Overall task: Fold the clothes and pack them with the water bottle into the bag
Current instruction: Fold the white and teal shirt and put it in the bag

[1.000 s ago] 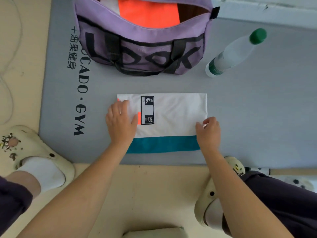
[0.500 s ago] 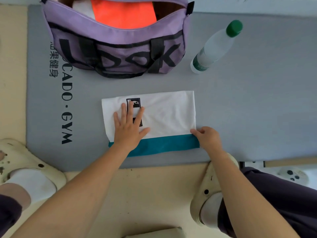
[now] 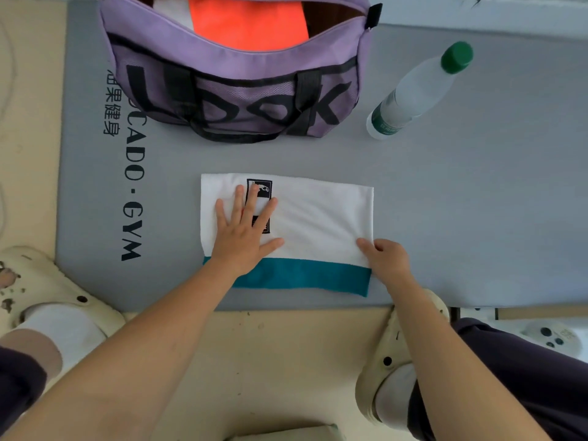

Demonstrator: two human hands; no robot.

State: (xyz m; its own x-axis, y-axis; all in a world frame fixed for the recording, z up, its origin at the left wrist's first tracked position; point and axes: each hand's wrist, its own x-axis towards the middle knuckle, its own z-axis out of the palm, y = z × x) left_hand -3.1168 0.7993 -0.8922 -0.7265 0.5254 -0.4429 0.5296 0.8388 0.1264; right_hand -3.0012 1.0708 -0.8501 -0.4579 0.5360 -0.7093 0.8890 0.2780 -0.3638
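Two hands work a folded white garment [image 3: 318,218] with a teal band on a grey gym mat [image 3: 477,218]. The left hand [image 3: 245,237] lies flat on its left half, fingers straight and spread over a black printed patch, apparently pinning the layers so the fold holds. The right hand [image 3: 386,259] curls its fingers on the garment's right edge near the teal band, likely squaring that side. Beyond the left fingertips sits the open purple bag [image 3: 238,90], an orange garment [image 3: 248,20] already inside. Up and right of the right hand, well apart, a green-capped water bottle [image 3: 416,90] waits unpacked.
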